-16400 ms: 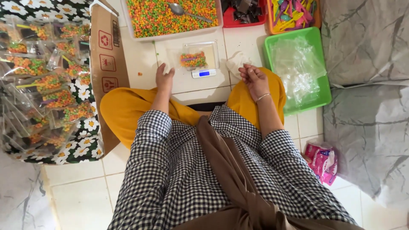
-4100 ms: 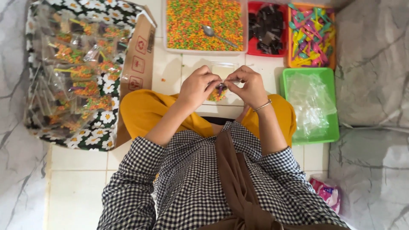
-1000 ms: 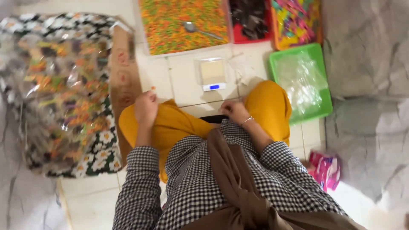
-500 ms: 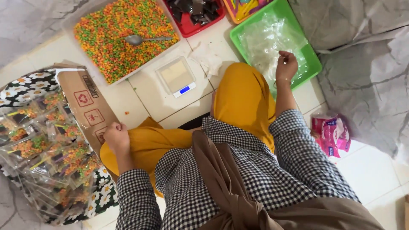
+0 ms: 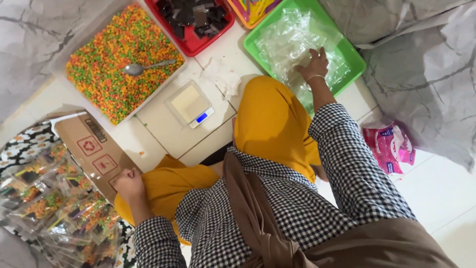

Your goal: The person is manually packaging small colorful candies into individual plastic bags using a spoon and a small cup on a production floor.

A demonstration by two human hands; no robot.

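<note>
I see the white tub of colourful pellets [image 5: 116,59] far left, then the green tray [image 5: 354,59] of clear plastic bags [image 5: 292,42]. My right hand [image 5: 313,64] lies spread on those bags. My left hand [image 5: 129,183] rests closed on my knee, empty.

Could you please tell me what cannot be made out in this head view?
- Right hand: fingertips buried in clear bags in the green tray; grip unclear.
- Left hand: fist on the knee; contents hidden.
- Multicoloured tray: cut off by the top edge.
- Scale display: too small.
</note>
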